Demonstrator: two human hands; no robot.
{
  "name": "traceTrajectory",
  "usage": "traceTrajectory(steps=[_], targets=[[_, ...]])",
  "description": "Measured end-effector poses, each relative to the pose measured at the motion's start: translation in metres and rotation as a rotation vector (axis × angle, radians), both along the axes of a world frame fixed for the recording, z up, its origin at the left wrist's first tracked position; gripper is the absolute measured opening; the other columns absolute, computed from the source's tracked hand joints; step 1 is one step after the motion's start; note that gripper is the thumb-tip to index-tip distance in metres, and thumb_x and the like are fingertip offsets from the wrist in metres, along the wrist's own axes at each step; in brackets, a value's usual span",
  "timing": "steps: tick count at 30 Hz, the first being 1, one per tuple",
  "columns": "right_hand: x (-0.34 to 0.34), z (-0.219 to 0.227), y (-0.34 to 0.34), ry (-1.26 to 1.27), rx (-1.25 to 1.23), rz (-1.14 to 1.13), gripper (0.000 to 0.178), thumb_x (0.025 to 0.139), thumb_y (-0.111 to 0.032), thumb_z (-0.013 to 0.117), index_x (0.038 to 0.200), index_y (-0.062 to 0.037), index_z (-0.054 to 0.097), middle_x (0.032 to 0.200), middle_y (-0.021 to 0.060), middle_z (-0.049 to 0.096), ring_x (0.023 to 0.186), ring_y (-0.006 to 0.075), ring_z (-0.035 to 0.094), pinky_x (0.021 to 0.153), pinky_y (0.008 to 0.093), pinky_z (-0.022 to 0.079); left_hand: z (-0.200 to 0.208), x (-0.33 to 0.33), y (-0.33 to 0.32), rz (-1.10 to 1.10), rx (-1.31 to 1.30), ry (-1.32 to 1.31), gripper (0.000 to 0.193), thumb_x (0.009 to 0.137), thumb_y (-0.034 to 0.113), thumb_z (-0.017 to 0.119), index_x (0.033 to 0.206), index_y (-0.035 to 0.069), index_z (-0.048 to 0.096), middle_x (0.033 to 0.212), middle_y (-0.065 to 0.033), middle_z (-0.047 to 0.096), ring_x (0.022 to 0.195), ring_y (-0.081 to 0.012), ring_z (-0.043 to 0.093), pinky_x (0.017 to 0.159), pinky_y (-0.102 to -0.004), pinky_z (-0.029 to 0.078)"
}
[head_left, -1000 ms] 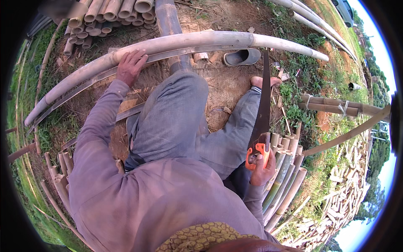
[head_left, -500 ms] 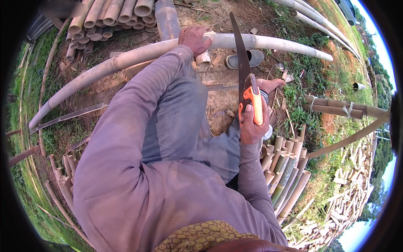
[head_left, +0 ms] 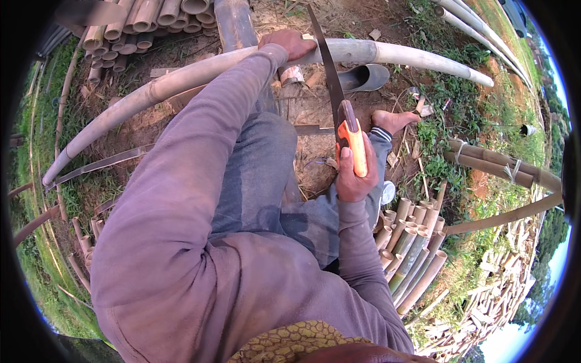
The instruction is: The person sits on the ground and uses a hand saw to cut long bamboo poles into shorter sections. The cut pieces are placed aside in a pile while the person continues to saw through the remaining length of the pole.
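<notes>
A long pale bamboo pole (head_left: 154,89) lies across in front of me, bowed by the lens. My left hand (head_left: 289,44) is wrapped over it from above, on its far middle stretch. My right hand (head_left: 356,175) grips the orange handle of a handsaw (head_left: 331,81). Its dark blade points away from me and crosses the pole just right of my left hand's fingers. Whether the teeth touch the bamboo, I cannot tell. Beneath the pole, a thick bamboo log (head_left: 235,27) runs away from me.
Stacked bamboo tubes (head_left: 145,21) lie at the far left. Cut tubes (head_left: 414,257) stand bundled by my right elbow. A dark clog (head_left: 366,77) sits beyond my bare foot (head_left: 393,121). Tied poles (head_left: 496,160) and a heap of bamboo scraps (head_left: 484,302) are at the right.
The saw and my right hand have moved left, bringing the blade closer to my left hand. My left hand keeps its hold on the pole.
</notes>
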State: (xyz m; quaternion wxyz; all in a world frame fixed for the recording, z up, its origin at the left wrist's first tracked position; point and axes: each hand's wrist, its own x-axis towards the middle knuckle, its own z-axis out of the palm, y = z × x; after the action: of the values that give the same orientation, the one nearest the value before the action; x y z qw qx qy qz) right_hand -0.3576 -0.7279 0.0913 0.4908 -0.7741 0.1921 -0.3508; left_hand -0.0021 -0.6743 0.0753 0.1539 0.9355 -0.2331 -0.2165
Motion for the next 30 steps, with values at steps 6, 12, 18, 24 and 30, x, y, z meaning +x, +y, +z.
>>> traceTrajectory(steps=[6, 12, 18, 24, 30], targets=[[-0.006, -0.001, -0.009, 0.006, -0.068, 0.038, 0.049, 0.097, -0.008, 0.075, 0.139, 0.0118, 0.06, 0.133, 0.0244, 0.07, 0.121, 0.0305, 0.07, 0.105, 0.0396, 0.054, -0.012, 0.006, 0.001, -0.021, -0.058, -0.043, 0.07, 0.091, 0.066, 0.049, 0.122, 0.011, 0.079, 0.126, -0.0195, 0.075, 0.116, -0.0374, 0.072, 0.101, -0.0552, 0.054], [-0.014, 0.005, -0.018, 0.032, -0.186, 0.068, 0.047, 0.097, -0.009, 0.075, 0.138, 0.011, 0.061, 0.131, 0.0234, 0.071, 0.119, 0.0293, 0.071, 0.102, 0.0384, 0.055, -0.003, 0.001, 0.002, -0.027, -0.048, -0.053, 0.068, 0.091, 0.065, 0.048, 0.123, 0.013, 0.079, 0.125, -0.0185, 0.076, 0.116, -0.0365, 0.073, 0.101, -0.0548, 0.054], [-0.006, 0.003, -0.025, 0.078, -0.122, 0.085, 0.046, 0.096, -0.007, 0.074, 0.137, 0.0097, 0.063, 0.131, 0.022, 0.072, 0.118, 0.0281, 0.072, 0.103, 0.0376, 0.056, -0.006, -0.002, 0.003, -0.029, -0.048, -0.063, 0.068, 0.092, 0.065, 0.049, 0.122, 0.013, 0.079, 0.124, -0.0172, 0.076, 0.114, -0.0359, 0.073, 0.1, -0.0548, 0.054], [-0.009, -0.001, -0.019, 0.086, -0.01, 0.038, 0.044, 0.096, -0.007, 0.074, 0.136, 0.0092, 0.064, 0.129, 0.0216, 0.073, 0.118, 0.028, 0.072, 0.102, 0.0377, 0.056, -0.006, -0.004, 0.002, -0.033, -0.024, -0.101, 0.069, 0.091, 0.067, 0.049, 0.122, 0.013, 0.079, 0.124, -0.0172, 0.076, 0.115, -0.0355, 0.073, 0.1, -0.0534, 0.055], [-0.006, 0.005, -0.018, 0.073, 0.008, 0.075, 0.045, 0.096, -0.006, 0.073, 0.137, 0.0097, 0.063, 0.13, 0.0201, 0.072, 0.118, 0.0266, 0.072, 0.102, 0.0373, 0.055, -0.005, -0.002, 0.003, -0.035, -0.036, -0.138, 0.071, 0.092, 0.069, 0.048, 0.119, 0.012, 0.08, 0.12, -0.0174, 0.077, 0.113, -0.0353, 0.074, 0.098, -0.0535, 0.056]])
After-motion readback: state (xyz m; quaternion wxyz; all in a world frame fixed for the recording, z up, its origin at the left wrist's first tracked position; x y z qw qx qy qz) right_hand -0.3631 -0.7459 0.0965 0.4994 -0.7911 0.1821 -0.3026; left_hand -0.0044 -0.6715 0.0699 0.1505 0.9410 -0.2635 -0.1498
